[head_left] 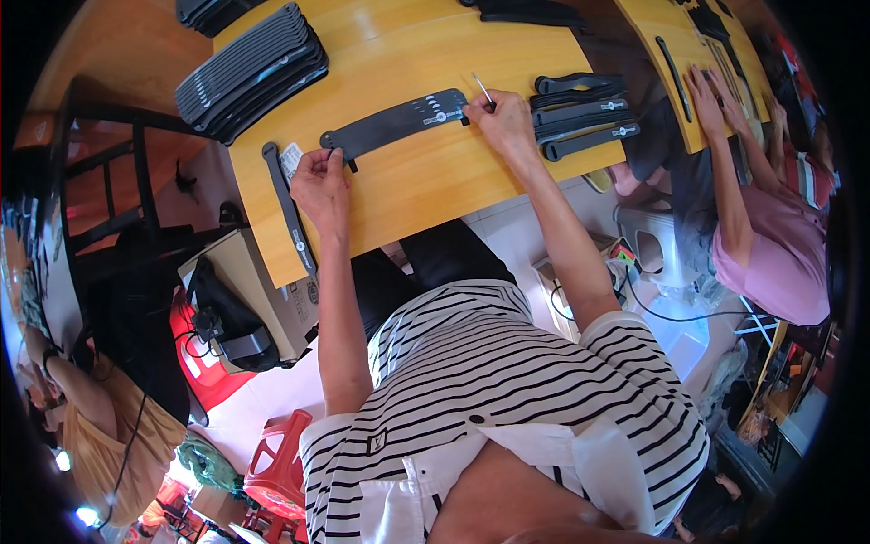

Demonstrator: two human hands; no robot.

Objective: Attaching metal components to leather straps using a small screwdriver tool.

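Observation:
A wide black strap (pixel 390 122) with pale printed marks lies across the yellow table in front of me. My left hand (pixel 322 186) pinches its left end between thumb and fingers. Closed around a slim tool (pixel 482 88) with a pale, thin tip, my right hand (pixel 504 125) rests at the strap's right end, its fingertips against the edge. The tool's handle is mostly hidden in that hand, so its kind is unclear. Small dark tabs stick out below both strap ends. Beside my left hand are a narrow black strap (pixel 288 208) and a white printed label (pixel 291 159).
A thick pile of black straps (pixel 254 77) sits at the table's far left. Folded straps (pixel 580 118) are grouped on the right. Another person's hands (pixel 711 100) work at the neighbouring table (pixel 652 27). Below left are a cardboard box (pixel 258 281) and a red stool (pixel 276 462).

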